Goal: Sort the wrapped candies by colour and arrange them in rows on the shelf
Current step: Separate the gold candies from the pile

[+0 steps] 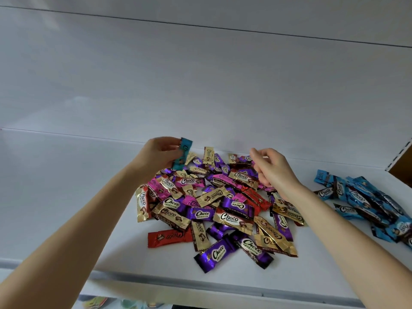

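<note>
- Head view: a mixed pile of wrapped candies (214, 204), gold, purple, pink and red, is seen lying on the white shelf (66, 197).
- A blue-wrapped candy (183, 153) is pinched upright between the thumb and fingers of the left hand (159, 152), above the rear left edge of the pile.
- The right hand (273, 168) is held over the rear right part of the pile, its fingers loosely curled; nothing is gripped in it.
- A separate heap of blue candies (365, 201) is gathered on the shelf well to the right of the pile, loosely overlapped and not laid in a row.
- The step in hand is judged to be the picking out of blue pieces; no other blue wrapper can be made out in the pile.
- For the next move, the held candy would have to be carried across the pile to the blue heap, or passed to the right hand, which is nearer to it.
- The other colours are judged unsorted, and no rows are yet formed.
</note>
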A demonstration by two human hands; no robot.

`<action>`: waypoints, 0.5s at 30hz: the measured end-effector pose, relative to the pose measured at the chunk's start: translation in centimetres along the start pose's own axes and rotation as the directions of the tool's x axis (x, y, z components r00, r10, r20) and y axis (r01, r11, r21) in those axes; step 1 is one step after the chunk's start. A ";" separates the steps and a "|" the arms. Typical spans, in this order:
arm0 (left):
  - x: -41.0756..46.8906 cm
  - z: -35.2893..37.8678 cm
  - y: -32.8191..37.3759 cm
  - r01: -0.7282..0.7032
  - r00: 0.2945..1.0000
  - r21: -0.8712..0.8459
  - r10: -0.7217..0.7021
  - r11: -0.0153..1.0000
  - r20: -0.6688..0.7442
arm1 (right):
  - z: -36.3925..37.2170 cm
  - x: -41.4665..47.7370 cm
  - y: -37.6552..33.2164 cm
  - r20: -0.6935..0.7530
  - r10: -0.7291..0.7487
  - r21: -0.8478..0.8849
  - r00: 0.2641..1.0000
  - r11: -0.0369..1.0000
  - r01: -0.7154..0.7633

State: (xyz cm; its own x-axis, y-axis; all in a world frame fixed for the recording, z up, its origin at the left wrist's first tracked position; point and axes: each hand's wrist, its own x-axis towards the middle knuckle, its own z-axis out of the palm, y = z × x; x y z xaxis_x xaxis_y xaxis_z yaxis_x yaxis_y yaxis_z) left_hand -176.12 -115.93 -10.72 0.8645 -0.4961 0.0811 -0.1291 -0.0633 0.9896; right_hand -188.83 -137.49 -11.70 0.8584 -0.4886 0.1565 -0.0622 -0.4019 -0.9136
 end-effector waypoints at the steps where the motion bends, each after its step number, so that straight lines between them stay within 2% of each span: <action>1: -0.3 0.6 0.2 -0.005 0.999 -0.020 0.006 1.000 0.042 | 0.4 0.0 -0.6 0.040 -0.034 -0.002 0.999 0.999 0.034; 5: -1.3 4.1 1.0 -0.128 0.980 0.141 0.104 0.982 0.167 | 2.1 -0.3 -2.3 0.133 -0.148 0.032 0.980 0.989 0.145; 10: -2.1 7.3 0.2 -0.237 0.966 0.256 0.199 0.937 0.166 | 0.6 -1.1 -1.3 0.054 -0.168 -0.056 0.984 0.984 0.171; 12: -2.9 8.0 -0.5 -0.359 0.921 0.396 0.251 0.845 0.300 | -1.7 -1.3 0.0 -0.066 -0.160 -0.141 0.985 0.979 0.149; 13: -3.3 8.4 -1.0 -0.421 0.887 0.483 0.235 0.768 0.398 | -3.2 -1.5 0.8 -0.140 -0.161 -0.204 0.977 0.970 0.131; 15: -3.9 9.2 -1.9 -0.492 0.839 0.661 0.107 0.567 0.533 | -6.3 -2.2 2.3 -0.281 -0.158 -0.321 0.947 0.945 0.062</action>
State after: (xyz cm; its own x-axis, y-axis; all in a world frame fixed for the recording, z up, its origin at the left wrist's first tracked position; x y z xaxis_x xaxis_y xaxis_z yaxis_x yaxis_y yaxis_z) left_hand -183.69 -121.88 -14.06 0.4531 -0.8846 0.1106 -0.8192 -0.3642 0.4431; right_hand -194.04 -142.21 -11.75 0.6790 -0.6171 0.3977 -0.1695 -0.6588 -0.7330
